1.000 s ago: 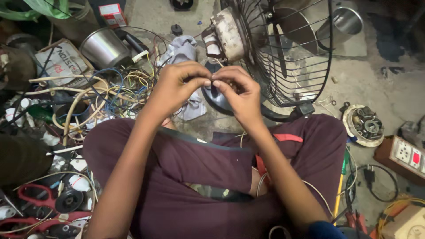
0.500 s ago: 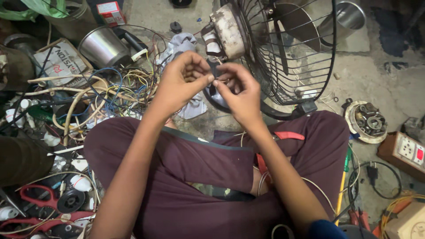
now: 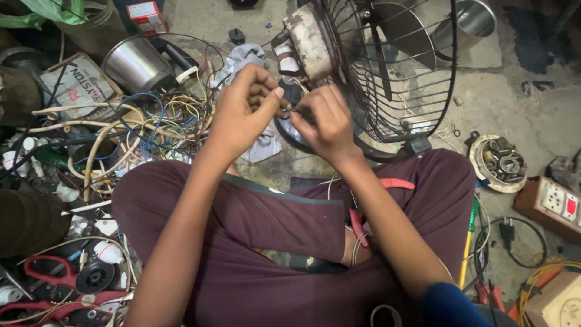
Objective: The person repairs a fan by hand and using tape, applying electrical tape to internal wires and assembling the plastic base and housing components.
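Between the seated person's knees and the fan, both hands meet just above the floor. Left hand point(image 3: 245, 112): fingers curled, thumb and forefinger pinched in a closed grip on a small dark part point(image 3: 284, 112), too small to identify. Right hand point(image 3: 324, 124): fingers bent inward, tips pressed to the same part from the other side, also clenched on it. The two hands touch at the fingertips.

Immediately behind the hands stands a table fan point(image 3: 387, 72) with a dark wire guard, tilted, its worn motor housing point(image 3: 311, 39) facing the hands. The held part sits just in front of that housing; whether it is joined to the fan cannot be told.

To the person's left: a tangle of coloured wires point(image 3: 139, 124) on the floor, a steel pot point(image 3: 134, 63) beyond it, a small red box point(image 3: 147, 16) farther off, and red-handled scissors point(image 3: 51, 275) near the left knee. A grey cloth point(image 3: 263, 145) lies under the hands.

To the right: a round motor part point(image 3: 501, 162) on the concrete floor point(image 3: 526, 115), a socket board point(image 3: 554, 206) beside it, and a steel cup point(image 3: 475, 18) behind the fan guard. Red-handled pliers point(image 3: 363, 212) rest on the lap, partly hidden by the right forearm.
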